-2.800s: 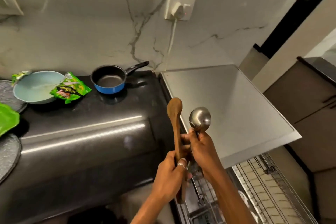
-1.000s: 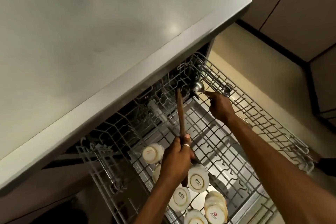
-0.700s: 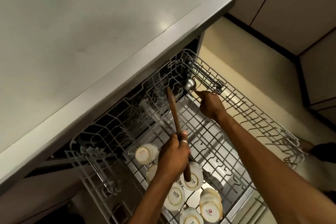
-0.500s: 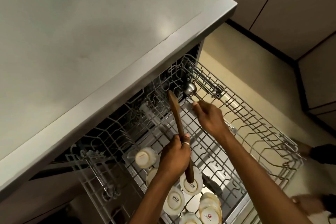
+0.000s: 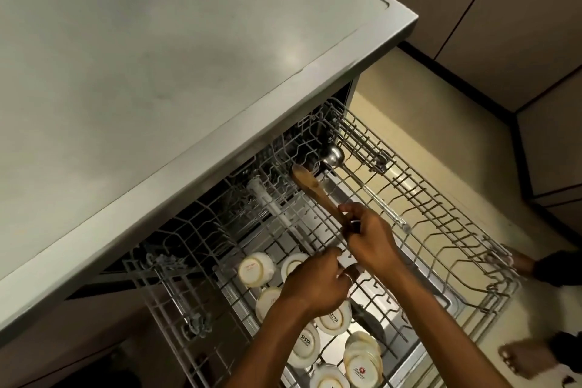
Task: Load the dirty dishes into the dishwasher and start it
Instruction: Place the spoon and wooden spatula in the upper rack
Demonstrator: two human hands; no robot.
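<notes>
1. As both hands meet over the rack [image 5: 441, 220], the spoon [image 5: 310, 184] is the thing in play. Its bowl points away from the hands toward the dishwasher's dark mouth, and its shaft slants back into them.
2. The right hand [image 5: 370, 238], the farther one, is wrapped round the middle of the handle with its fingers curled over the top. The left hand [image 5: 315, 285], nearer and lower, curls round the handle's tail end. Neither hand is spread.
3. On handling, my read is that it's wood, so light and stiff, with no flex and little fear of breakage. The grain looks dry and should grip well, unlike slick steel.
4. The best hold looks to be where the right hand has it, mid-handle near the balance point. That leaves the bowl end free to steer.
5. The spoon is long and narrow, so it could slip down through a gap in the wires. Laying it across them looks safer.
6. Just beyond and to the right of the right hand, the ladle [image 5: 331, 155] lies flat on the rack, and neither hand touches it. It's steel, probably bowl-heavy and slippery.
7. Below the hands, on the lower level, the cups [image 5: 255, 269] sit upside down. They look like ceramic, so they're the fragile things underneath.
</notes>
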